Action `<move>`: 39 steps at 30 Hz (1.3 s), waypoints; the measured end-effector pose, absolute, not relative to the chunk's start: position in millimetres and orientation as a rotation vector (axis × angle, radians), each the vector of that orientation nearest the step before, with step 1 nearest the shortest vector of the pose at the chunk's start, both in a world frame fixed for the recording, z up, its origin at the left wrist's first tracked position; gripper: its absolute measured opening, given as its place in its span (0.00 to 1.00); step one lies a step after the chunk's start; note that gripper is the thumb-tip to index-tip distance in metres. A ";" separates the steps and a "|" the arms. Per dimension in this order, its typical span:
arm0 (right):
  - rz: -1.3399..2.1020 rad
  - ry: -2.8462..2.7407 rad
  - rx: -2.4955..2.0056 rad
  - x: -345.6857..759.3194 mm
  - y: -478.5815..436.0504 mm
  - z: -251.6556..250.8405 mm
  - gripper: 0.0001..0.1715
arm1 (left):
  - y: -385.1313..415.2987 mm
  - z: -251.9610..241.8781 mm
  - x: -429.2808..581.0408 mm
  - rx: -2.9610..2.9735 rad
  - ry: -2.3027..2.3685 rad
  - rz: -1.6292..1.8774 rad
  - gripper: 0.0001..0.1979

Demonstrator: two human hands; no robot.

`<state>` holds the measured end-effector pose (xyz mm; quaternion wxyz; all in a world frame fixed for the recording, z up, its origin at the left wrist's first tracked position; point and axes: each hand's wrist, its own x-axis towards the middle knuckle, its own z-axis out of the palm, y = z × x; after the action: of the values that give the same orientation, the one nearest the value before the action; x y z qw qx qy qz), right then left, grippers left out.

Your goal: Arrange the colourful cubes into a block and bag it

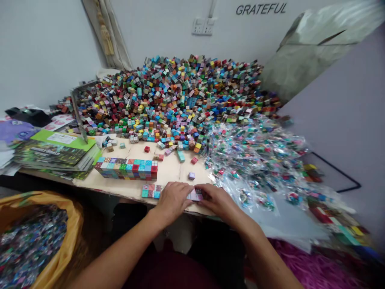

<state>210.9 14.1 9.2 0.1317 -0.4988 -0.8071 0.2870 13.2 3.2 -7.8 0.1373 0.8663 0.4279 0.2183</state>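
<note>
A single row of small patterned cubes (pixel 148 191) lies along the table's front edge. Over the middle of this row rests my left hand (pixel 174 199), its fingers bent and closed on the cubes. At the row's right end my right hand (pixel 219 201) grips the last cubes between thumb and fingers. My hands hide part of the row. Just beyond them stands a single lilac cube (pixel 191 176). A longer block of stacked cubes (pixel 126 168), several rows deep, stands to the left behind the row. Loose red cubes (pixel 194 160) lie farther back.
A large heap of coloured cubes (pixel 180 92) fills the back of the table. Clear plastic packets (pixel 255 152) spread over the right side. Printed booklets (pixel 57 148) are stacked at the left. A yellow bag (pixel 75 224) of small packets stands low at the left.
</note>
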 end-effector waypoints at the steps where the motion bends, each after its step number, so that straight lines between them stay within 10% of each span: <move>1: 0.845 -2.343 -1.445 211.1 14.6 8.5 0.23 | 3.1 -7.5 14.3 2.518 1.245 0.631 0.20; 13: 0.813 -2.329 -1.500 217.1 7.6 0.6 0.30 | -53.4 4.0 -82.6 2.271 1.779 1.168 0.15; 39: 0.201 -2.477 -1.360 165.8 2.1 6.6 0.24 | -49.7 -21.3 -98.8 2.383 1.743 0.950 0.14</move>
<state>165.8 2.1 6.6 0.1535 -0.4744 -0.8640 0.0700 -98.8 -49.7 -21.3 0.0199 0.7682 0.5617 0.3064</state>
